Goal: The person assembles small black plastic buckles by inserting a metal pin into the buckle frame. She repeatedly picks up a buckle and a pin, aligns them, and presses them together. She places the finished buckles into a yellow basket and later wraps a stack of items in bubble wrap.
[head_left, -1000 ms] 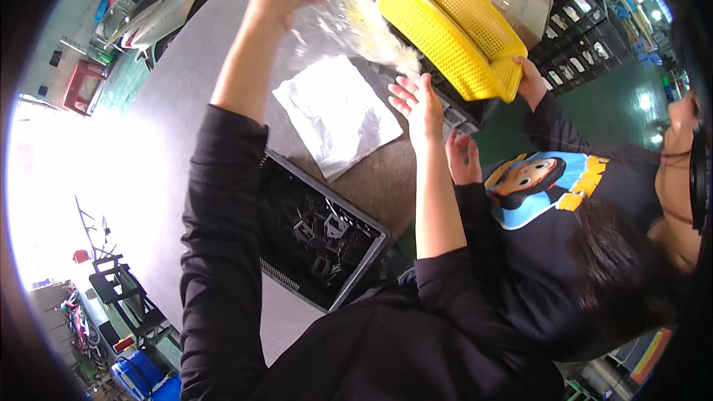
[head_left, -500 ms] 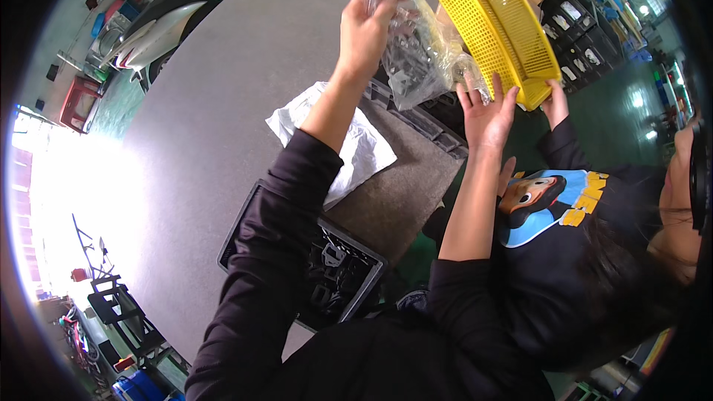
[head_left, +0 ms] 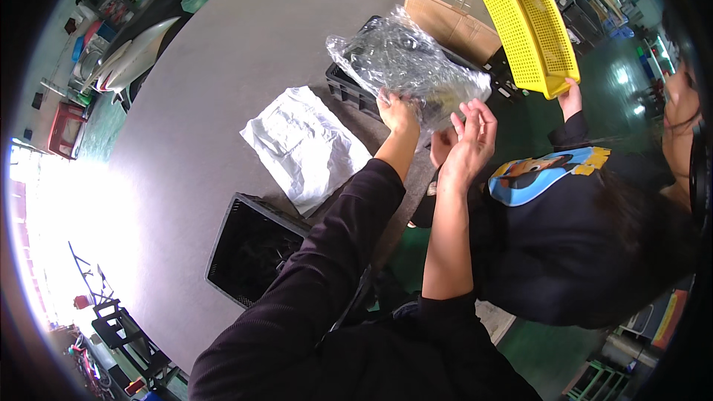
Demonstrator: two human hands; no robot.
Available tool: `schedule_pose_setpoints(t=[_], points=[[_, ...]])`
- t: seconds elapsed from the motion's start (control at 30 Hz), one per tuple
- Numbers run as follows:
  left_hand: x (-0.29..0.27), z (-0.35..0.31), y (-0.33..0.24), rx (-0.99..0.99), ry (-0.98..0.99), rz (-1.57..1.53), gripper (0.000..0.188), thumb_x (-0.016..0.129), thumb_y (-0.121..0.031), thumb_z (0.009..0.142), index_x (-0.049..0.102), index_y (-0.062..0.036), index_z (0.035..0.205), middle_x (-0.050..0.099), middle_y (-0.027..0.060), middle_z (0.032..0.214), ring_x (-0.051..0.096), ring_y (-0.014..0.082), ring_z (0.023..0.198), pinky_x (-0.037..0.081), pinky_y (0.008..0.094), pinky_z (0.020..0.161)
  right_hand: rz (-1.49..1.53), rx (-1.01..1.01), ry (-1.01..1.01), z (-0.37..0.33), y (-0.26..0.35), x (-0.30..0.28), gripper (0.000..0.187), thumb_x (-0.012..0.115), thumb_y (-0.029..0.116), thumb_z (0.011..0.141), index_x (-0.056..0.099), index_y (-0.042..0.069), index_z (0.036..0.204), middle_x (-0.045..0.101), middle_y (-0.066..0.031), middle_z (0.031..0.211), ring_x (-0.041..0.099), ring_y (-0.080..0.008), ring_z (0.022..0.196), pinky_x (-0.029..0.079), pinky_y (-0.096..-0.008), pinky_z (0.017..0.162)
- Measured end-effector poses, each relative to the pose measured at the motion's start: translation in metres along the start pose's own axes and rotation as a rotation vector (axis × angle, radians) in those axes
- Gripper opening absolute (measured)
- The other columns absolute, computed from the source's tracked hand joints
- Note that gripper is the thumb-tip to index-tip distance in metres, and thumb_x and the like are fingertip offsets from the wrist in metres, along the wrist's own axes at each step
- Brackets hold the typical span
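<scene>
A crumpled clear plastic bag [head_left: 416, 59] lies over a black crate [head_left: 349, 93] on the table, hiding most of what the crate holds. My left hand [head_left: 399, 113] is closed on the near edge of the bag. Beside the bag's right end, my right hand [head_left: 469, 145] is raised with its fingers apart and slightly bent, holding nothing. A co-worker's hand [head_left: 443, 147] shows just behind my right hand, close to the bag. The co-worker's other hand [head_left: 570, 100] grips a tilted yellow perforated basket [head_left: 529, 30].
A white sheet-like bag [head_left: 304, 148] lies flat on the grey table [head_left: 178, 156]. Nearer me stands a black bin [head_left: 256, 252] with dark parts inside. Cardboard boxes [head_left: 453, 0] sit at the far right. The co-worker in black [head_left: 564, 252] is close on my right.
My left hand has come down and nearer, and the clear bag now lies spread over the crate. The co-worker's basket has moved right, away from my right hand.
</scene>
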State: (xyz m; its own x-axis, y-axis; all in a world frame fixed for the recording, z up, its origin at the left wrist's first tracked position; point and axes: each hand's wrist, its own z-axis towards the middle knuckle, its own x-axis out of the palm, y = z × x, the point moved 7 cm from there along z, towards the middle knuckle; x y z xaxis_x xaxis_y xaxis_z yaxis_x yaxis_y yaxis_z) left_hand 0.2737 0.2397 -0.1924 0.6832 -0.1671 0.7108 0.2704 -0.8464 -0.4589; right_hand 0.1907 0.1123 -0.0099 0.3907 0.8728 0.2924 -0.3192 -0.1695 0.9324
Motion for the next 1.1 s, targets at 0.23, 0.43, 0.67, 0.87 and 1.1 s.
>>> schedule_pose_setpoints(t=[0.23,0.43,0.67,0.87,1.1], points=[[0.004,-0.007,-0.02,0.022,0.079,0.384,0.051,0.059,-0.017,0.084,0.032,-0.0028,0.126,0.044,0.0152,0.122,0.051,0.0279,0.102,0.044,0.0416,0.083,-0.38,-0.321,0.132,-0.005,-0.009,-0.011,0.019,0.053,-0.001,0.083,0.056,0.002,0.102,0.054,-0.01,0.101,0.055,-0.0215,0.092,0.049,-0.0317,0.074],[-0.047,-0.078,-0.183,0.292,0.272,0.973,0.064,0.063,-0.021,0.081,0.032,0.0009,0.133,0.047,0.0189,0.124,0.048,0.027,0.112,0.039,0.0355,0.093,-0.557,-0.512,0.652,-0.078,-0.014,0.058,0.02,0.054,-0.002,0.077,0.056,0.003,0.096,0.055,-0.0141,0.095,0.053,-0.0315,0.092,0.044,-0.0387,0.078],[-0.244,-0.251,-0.409,0.944,-0.54,1.5,0.062,0.063,-0.019,0.081,0.033,-0.0103,0.134,0.038,0.0176,0.132,0.039,0.0273,0.12,0.035,0.0389,0.096,-1.213,0.106,0.488,-0.103,-0.219,0.02,0.053,0.069,0.036,0.071,0.05,0.006,0.11,0.054,-0.0164,0.108,0.05,-0.0316,0.106,0.043,-0.0415,0.085],[-0.39,-0.341,-0.298,0.107,-0.639,0.61,0.074,0.066,-0.016,0.079,0.023,-0.0077,0.138,0.032,0.0166,0.136,0.032,0.0266,0.125,0.029,0.0388,0.101,-1.155,-0.05,0.71,-0.09,-0.203,0.07,0.029,0.064,0.024,0.074,0.057,0.004,0.095,0.058,-0.0196,0.088,0.059,-0.0346,0.083,0.046,-0.0459,0.071],[-0.386,-0.323,-0.251,0.291,-0.4,0.327,0.069,0.046,0.009,0.066,0.031,-0.0102,0.131,0.051,0.0097,0.106,0.054,0.02,0.091,0.046,0.0289,0.077,-0.7,-0.586,0.612,-0.069,-0.001,0.137,0.021,0.06,0.017,0.082,0.05,0.001,0.093,0.06,-0.0177,0.084,0.061,-0.0337,0.078,0.047,-0.0412,0.063]])
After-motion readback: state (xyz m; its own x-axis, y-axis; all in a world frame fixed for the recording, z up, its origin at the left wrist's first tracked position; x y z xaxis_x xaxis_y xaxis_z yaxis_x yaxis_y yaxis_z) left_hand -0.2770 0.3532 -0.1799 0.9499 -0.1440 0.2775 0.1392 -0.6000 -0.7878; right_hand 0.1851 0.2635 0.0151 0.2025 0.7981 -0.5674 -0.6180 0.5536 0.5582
